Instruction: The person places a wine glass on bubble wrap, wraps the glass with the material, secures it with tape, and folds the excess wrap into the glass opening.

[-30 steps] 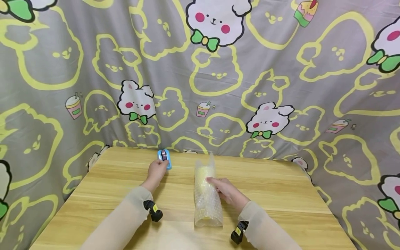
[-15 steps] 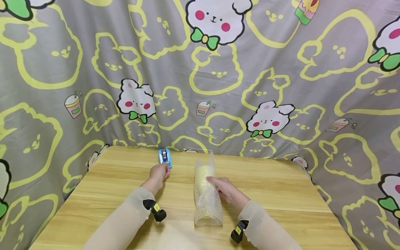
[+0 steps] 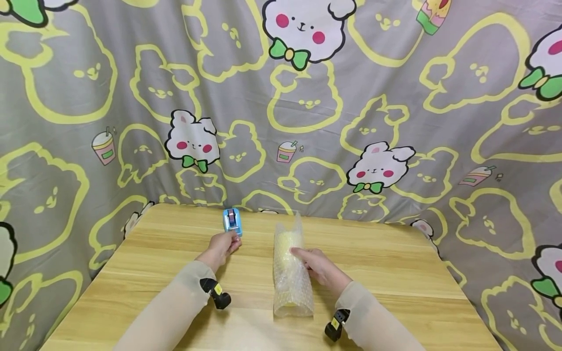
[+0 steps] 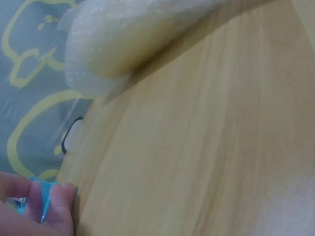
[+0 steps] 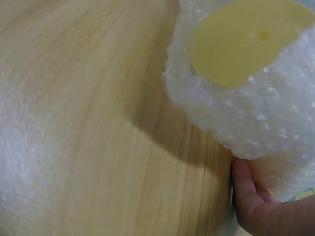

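A blue tape dispenser (image 3: 232, 222) lies at the back left of the table. My left hand (image 3: 221, 247) is at its near end, fingertips pinching what looks like the clear tape's end; the tape itself is barely visible. In the left wrist view those fingers (image 4: 59, 201) partly hide the dispenser (image 4: 45, 192). Right of it lies a bubble-wrapped yellow cylinder (image 3: 291, 285), lengthwise to me, its wrap loose at both ends. My right hand (image 3: 322, 268) grips its right side, thumb on top. The right wrist view shows the cylinder's round yellow end (image 5: 236, 44) inside the wrap.
The wooden table (image 3: 373, 292) reaches back to a grey patterned curtain (image 3: 307, 122), which also hangs along both sides. A small black camera is strapped to each sleeve.
My left hand has drawn back toward me from the top of the dispenser to its near end. The right hand and the wrapped cylinder have stayed still.
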Demonstrator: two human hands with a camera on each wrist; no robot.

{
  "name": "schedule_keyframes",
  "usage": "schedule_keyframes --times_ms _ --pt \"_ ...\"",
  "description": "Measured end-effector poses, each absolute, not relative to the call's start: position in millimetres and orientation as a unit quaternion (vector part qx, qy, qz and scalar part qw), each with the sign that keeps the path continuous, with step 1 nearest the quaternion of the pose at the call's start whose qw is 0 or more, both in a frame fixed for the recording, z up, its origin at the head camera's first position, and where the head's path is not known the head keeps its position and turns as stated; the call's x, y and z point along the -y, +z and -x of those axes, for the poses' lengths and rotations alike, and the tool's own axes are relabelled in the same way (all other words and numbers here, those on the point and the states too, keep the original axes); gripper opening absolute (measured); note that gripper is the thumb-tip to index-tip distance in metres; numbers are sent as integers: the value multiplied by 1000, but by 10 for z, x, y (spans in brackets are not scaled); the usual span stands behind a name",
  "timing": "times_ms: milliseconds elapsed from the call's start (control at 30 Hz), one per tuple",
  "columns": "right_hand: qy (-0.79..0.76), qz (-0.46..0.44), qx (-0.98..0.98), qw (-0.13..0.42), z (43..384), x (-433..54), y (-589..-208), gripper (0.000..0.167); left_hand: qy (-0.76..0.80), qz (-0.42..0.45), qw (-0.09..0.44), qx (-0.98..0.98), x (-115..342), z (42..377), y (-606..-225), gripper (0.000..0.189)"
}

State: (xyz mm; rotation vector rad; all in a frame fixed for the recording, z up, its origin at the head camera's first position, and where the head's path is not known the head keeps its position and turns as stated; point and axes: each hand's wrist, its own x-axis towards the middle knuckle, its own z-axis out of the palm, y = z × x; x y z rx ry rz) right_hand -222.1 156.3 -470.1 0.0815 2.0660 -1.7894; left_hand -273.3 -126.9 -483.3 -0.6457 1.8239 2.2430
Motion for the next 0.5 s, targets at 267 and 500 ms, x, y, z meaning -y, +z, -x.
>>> schedule_keyframes --times_ms 267,500 --pt "-643 -27 -737 206 2224 -1570 -4704 58 737 224 75 -633 1235 2728 -4839 29" --pt "-643 -24 -737 206 2234 -1568 -4728 57 742 221 81 -628 1262 2733 -4839 26"
